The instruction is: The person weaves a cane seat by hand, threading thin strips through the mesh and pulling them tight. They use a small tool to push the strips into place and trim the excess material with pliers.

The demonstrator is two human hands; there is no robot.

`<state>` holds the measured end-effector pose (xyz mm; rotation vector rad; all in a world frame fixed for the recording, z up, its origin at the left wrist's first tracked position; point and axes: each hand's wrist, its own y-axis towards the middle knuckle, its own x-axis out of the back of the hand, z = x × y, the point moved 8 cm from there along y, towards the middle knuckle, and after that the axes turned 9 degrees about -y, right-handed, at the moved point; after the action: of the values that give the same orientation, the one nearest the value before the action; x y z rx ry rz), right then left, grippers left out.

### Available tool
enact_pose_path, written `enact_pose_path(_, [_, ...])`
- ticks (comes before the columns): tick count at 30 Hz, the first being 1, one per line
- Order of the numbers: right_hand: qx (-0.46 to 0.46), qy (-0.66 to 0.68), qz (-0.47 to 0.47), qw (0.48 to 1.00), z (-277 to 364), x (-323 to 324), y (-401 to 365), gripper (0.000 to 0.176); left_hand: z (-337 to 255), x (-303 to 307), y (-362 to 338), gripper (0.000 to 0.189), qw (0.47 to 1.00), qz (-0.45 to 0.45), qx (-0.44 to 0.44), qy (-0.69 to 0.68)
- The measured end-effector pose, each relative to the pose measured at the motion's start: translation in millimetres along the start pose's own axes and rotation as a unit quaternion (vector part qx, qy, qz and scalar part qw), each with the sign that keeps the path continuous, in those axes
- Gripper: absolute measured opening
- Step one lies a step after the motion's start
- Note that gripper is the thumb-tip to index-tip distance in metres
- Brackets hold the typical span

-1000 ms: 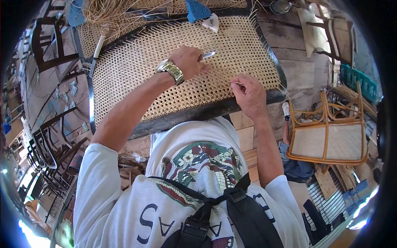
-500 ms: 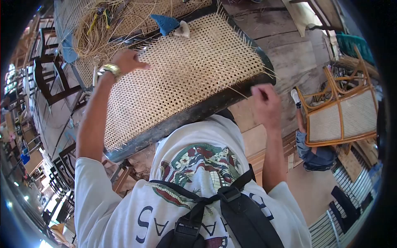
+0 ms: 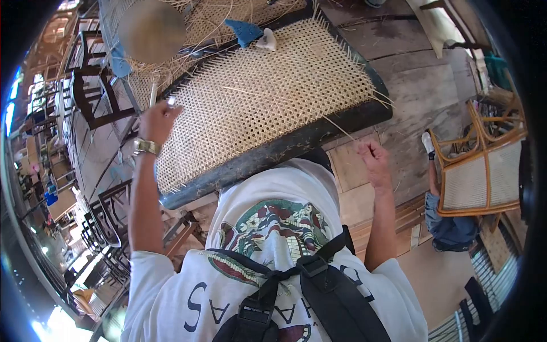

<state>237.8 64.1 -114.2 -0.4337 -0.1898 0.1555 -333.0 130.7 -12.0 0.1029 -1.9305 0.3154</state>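
A seat frame with dark edges (image 3: 268, 149) lies across my lap, covered in a woven cane panel (image 3: 256, 94) with loose strand ends along its rim. At the panel's left edge is my left hand (image 3: 158, 118), a metal watch on its wrist. Its fingers are curled, with a small bright white thing (image 3: 171, 101) at the fingertips that I cannot make out. Off the near right edge, my right hand (image 3: 374, 162) is closed, fingertips pinched, at the end of a cane strand (image 3: 340, 129) that runs from the panel.
Blue and off-white cloth-like scraps (image 3: 245, 33) lie at the panel's far edge. Beyond is another cane panel (image 3: 211, 14) with loose strands, partly behind a blurred round tan shape (image 3: 151, 31). Dark chair frames (image 3: 91, 102) stand left; a person holds a rattan chair (image 3: 476, 182) right.
My left hand has drawn back from over the panel to its left edge, fingers curling. My right hand moved slightly down from the frame. A blurred round shape has appeared at upper left.
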Motion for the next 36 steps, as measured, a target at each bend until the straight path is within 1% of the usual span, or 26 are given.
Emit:
enact_pose_path(1, [0.0,-0.003,0.004,1.0,-3.1,0.0,2.3,0.032,-15.8,-11.4,-18.3,0.046,0.999,-0.003,-0.009,-0.034])
enact_pose_path(2, [-0.015,-0.033,0.0,0.999,-10.6,1.1,4.8,0.031,-27.4,-23.1,-31.9,0.043,0.996,0.007,0.019,-0.091])
enact_pose_path(4, [-0.022,-0.071,-0.012,0.997,-13.5,12.8,5.8,0.029,-36.5,-33.8,-49.3,0.04,0.995,-0.01,0.035,-0.097])
enact_pose_path(6, [-0.152,-0.116,0.026,0.981,-34.3,27.4,-9.6,0.031,-26.3,-44.1,-57.4,0.038,0.992,-0.021,0.022,-0.123])
enact_pose_path(8, [-0.116,-0.267,-0.026,0.956,-72.6,87.2,-43.3,0.033,-19.3,-41.4,-62.5,0.036,0.994,-0.019,0.023,-0.109])
enact_pose_path(9, [-0.127,-0.36,-0.039,0.923,-80.3,121.4,-73.1,0.032,-16.4,-41.5,-66.4,0.035,0.993,-0.012,0.012,-0.113])
enact_pose_path(10, [-0.161,-0.376,-0.071,0.91,-107.5,163.4,-107.2,0.03,-12.3,-41.8,-73.9,0.035,0.993,-0.003,0.004,-0.117])
enact_pose_path(12, [-0.234,-0.443,-0.118,0.857,-119.0,224.2,-179.8,0.037,1.8,-46.9,-81.5,0.033,0.991,0.022,0.028,-0.125])
enact_pose_path(13, [-0.273,-0.474,-0.132,0.827,-115.5,248.9,-203.8,0.04,4.9,-49.8,-84.9,0.032,0.987,0.022,0.019,-0.155])
enact_pose_path(14, [-0.265,-0.489,-0.135,0.82,-95.1,254.0,-209.3,0.04,7.2,-53.5,-86.4,0.031,0.983,0.021,0.006,-0.184])
enact_pose_path(16, [-0.358,-0.673,-0.207,0.613,-36.1,255.7,-238.9,0.047,13.7,-62.1,-91.2,0.031,0.979,0.003,0.004,-0.204])
enact_pose_path(17, [-0.359,-0.678,-0.21,0.606,-10.9,236.4,-230.0,0.047,15.6,-62.1,-93.2,0.031,0.977,-0.018,0.005,-0.212])
enact_pose_path(19, [-0.397,-0.676,-0.347,0.515,42.9,210.9,-209.2,0.059,16.5,-60.0,-95.0,0.032,0.976,-0.038,0.015,-0.215])
enact_pose_path(20, [-0.258,-0.791,-0.271,0.485,4.4,253.9,-181.6,0.066,16.6,-61.8,-94.6,0.032,0.975,-0.035,0.016,-0.221])
enact_pose_path(21, [-0.203,-0.708,-0.311,0.6,53.5,197.8,-152.6,0.062,17.0,-62.3,-94.8,0.032,0.975,-0.044,0.013,-0.217])
enact_pose_path(22, [-0.089,-0.652,-0.303,0.689,72.7,165.9,-117.9,0.052,17.5,-61.4,-97.9,0.032,0.976,-0.054,0.015,-0.212])
enact_pose_path(23, [-0.018,-0.565,-0.3,0.768,106.5,104.1,-85.3,0.044,16.9,-60.5,-98.4,0.033,0.978,-0.043,0.021,-0.205])
enact_pose_path(24, [0.054,-0.491,-0.252,0.832,123.8,50.3,-53.7,0.037,18.6,-60.3,-98.6,0.033,0.977,-0.053,0.026,-0.206])
enact_pose_path(25, [0.096,-0.489,-0.228,0.836,152.0,-15.5,-32.6,0.038,18.9,-63.6,-98.8,0.033,0.975,-0.053,0.022,-0.214])
enact_pose_path(26, [0.157,-0.487,-0.164,0.843,161.6,-63.4,-4.6,0.036,18.8,-64.5,-99.1,0.034,0.973,-0.053,0.019,-0.222])
enact_pose_path(28, [0.297,-0.481,-0.102,0.819,183.0,-154.0,27.7,0.035,16.3,-60.6,-102.0,0.039,0.974,-0.049,0.028,-0.222])
enact_pose_path(29, [0.317,-0.491,-0.093,0.806,182.3,-186.0,43.7,0.034,12.9,-57.2,-103.2,0.042,0.973,-0.049,0.039,-0.223])
enact_pose_path(31, [0.353,-0.492,-0.077,0.792,176.4,-216.7,65.6,0.033,15.2,-54.1,-104.5,0.05,0.963,-0.076,0.049,-0.253])
enact_pose_path(33, [0.376,-0.536,-0.048,0.755,159.5,-240.2,90.1,0.03,19.9,-55.4,-105.9,0.048,0.963,-0.1,0.054,-0.245])
enact_pose_path(34, [0.39,-0.528,-0.043,0.753,160.2,-246.5,95.2,0.03,19.9,-55.8,-106.0,0.046,0.962,-0.107,0.05,-0.245])
enact_pose_path(36, [0.329,-0.512,0.014,0.793,148.9,-248.7,102.1,0.024,16.6,-52.7,-108.8,0.039,0.964,-0.135,0.038,-0.227])
